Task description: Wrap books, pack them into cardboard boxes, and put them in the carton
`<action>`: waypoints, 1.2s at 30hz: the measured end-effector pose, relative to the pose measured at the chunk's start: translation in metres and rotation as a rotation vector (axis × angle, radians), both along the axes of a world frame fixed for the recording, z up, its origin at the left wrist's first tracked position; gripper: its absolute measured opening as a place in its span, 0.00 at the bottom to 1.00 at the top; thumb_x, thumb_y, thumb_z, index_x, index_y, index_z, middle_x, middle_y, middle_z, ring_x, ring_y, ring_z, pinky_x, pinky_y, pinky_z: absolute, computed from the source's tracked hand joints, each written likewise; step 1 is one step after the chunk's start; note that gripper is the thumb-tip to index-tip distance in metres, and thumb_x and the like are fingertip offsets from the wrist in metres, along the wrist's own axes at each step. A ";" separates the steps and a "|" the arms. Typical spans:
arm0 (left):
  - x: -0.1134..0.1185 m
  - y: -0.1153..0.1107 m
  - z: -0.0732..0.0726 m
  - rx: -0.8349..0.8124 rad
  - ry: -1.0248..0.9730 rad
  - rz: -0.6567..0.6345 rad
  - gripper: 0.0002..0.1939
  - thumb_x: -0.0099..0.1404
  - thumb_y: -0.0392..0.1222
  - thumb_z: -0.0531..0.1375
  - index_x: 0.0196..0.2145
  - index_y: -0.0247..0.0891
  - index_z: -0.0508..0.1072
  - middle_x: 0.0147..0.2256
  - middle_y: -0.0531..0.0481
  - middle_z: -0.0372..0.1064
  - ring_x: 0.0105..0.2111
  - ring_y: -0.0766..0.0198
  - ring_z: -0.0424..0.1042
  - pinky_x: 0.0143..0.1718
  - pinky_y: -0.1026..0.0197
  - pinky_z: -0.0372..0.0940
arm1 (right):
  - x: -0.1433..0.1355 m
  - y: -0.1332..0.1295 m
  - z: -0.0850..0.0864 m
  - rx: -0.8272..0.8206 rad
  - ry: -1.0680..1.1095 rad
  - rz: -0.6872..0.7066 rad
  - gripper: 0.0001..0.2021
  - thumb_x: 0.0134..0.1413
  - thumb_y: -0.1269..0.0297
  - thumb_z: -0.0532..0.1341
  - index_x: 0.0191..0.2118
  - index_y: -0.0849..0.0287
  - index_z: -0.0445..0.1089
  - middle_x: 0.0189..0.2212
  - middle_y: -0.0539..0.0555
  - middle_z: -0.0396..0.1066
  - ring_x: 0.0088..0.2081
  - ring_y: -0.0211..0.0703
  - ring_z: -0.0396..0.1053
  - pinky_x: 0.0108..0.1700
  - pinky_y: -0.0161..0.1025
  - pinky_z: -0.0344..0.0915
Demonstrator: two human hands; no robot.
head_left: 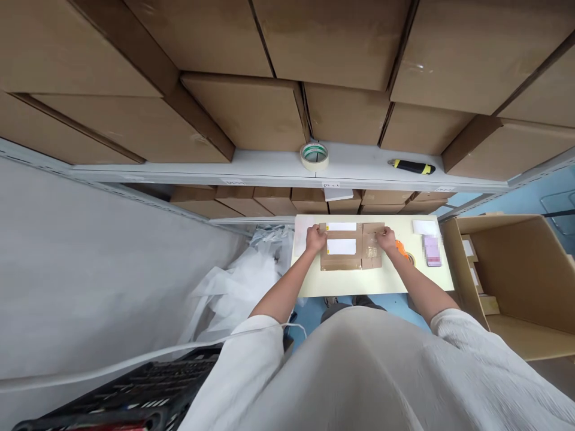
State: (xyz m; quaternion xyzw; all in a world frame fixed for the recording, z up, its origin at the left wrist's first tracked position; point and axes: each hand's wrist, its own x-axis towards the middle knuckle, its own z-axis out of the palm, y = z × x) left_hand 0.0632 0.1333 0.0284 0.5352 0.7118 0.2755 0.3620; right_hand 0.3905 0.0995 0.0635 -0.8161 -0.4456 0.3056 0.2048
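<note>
A flat brown cardboard package with two white labels lies on a small pale yellow table. My left hand grips its left end near the far corner. My right hand presses on its right end, where clear tape shines. Both of my forearms reach forward from white sleeves.
An orange tape dispenser and a pink-and-white item lie right of the package. On the shelf above sit a tape roll and a black-yellow cutter, among brown boxes. An open carton stands right, white plastic wrap and a black crate left.
</note>
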 end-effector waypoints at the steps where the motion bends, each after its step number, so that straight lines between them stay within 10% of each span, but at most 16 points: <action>1: 0.000 0.001 0.009 0.012 -0.015 0.001 0.08 0.64 0.38 0.66 0.40 0.41 0.72 0.44 0.44 0.77 0.42 0.55 0.78 0.48 0.52 0.74 | 0.000 0.002 0.005 0.024 0.012 -0.016 0.19 0.54 0.60 0.62 0.52 0.58 0.73 0.41 0.58 0.76 0.42 0.52 0.74 0.47 0.45 0.73; 12: -0.003 -0.021 0.081 0.161 -0.254 -0.048 0.15 0.70 0.37 0.60 0.53 0.43 0.73 0.52 0.45 0.80 0.53 0.56 0.79 0.57 0.53 0.73 | -0.024 -0.005 0.056 0.357 0.252 -0.009 0.29 0.56 0.63 0.57 0.64 0.59 0.68 0.59 0.64 0.73 0.57 0.51 0.73 0.63 0.51 0.71; 26: -0.001 -0.075 0.090 0.154 -0.331 -0.234 0.19 0.72 0.46 0.65 0.58 0.45 0.70 0.60 0.42 0.74 0.61 0.54 0.75 0.54 0.55 0.74 | -0.023 -0.038 0.080 0.230 0.617 0.169 0.26 0.60 0.57 0.59 0.63 0.49 0.74 0.63 0.57 0.75 0.56 0.51 0.75 0.56 0.52 0.76; 36: 0.001 -0.072 0.088 0.166 -0.220 -0.313 0.13 0.75 0.51 0.62 0.47 0.41 0.81 0.59 0.40 0.71 0.64 0.51 0.70 0.58 0.55 0.71 | -0.013 -0.037 0.057 0.311 0.558 0.212 0.32 0.49 0.62 0.65 0.63 0.49 0.67 0.61 0.60 0.72 0.55 0.51 0.73 0.58 0.54 0.74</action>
